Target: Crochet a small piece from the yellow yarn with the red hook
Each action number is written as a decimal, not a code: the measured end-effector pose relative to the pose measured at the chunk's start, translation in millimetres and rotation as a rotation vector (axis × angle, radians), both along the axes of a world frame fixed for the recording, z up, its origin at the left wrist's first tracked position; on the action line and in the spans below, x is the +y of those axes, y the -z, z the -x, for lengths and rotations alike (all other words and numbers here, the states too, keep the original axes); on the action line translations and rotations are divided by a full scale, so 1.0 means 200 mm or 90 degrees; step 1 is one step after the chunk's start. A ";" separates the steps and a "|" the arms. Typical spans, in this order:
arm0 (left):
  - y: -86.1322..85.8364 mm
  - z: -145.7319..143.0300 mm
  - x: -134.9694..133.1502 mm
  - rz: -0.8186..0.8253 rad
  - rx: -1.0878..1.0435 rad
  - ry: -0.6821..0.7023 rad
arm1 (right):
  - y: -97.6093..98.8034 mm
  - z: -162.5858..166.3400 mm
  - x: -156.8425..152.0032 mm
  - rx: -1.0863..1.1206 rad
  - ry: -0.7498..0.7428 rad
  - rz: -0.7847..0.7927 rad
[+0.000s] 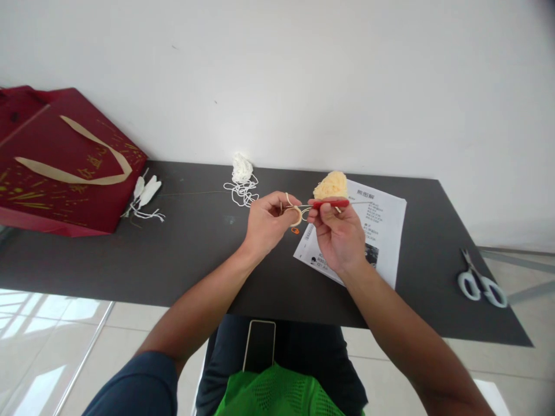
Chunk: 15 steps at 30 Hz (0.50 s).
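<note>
My left hand point(273, 216) pinches a small ring-shaped piece of cream crochet work point(296, 217), with yarn looped over the fingers. A crochet hook point(332, 204) with a red handle is gripped in my right hand point(340, 231). Its thin metal shaft points left and meets the crochet piece at my left fingertips; whether the tip is inside a stitch I cannot tell. Just behind my right hand sits a ball of pale yellow yarn point(332, 185). An orange stitch marker point(295, 230) shows just below the crochet piece.
Printed pattern sheets point(390, 231) lie under my right hand on the dark table point(195, 254). White yarn point(241, 169) trails loose near the wall. At the left are a red gift bag point(78, 167) and small white pieces with threads point(150, 190). Scissors point(479, 280) rest near the right edge; a phone point(260, 345) is on my lap.
</note>
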State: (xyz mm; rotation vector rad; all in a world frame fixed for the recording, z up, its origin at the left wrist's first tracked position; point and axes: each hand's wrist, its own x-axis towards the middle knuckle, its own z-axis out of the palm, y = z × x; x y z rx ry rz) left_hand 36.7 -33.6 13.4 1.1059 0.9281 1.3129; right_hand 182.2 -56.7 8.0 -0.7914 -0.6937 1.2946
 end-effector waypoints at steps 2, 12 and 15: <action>0.01 0.00 0.00 0.005 -0.006 -0.009 | 0.00 0.02 -0.01 0.004 0.007 0.006; 0.01 -0.01 0.01 -0.014 -0.050 -0.040 | 0.00 0.06 -0.01 0.026 0.035 0.020; 0.01 -0.02 0.01 -0.022 -0.055 -0.037 | 0.01 0.07 -0.02 0.007 0.048 -0.007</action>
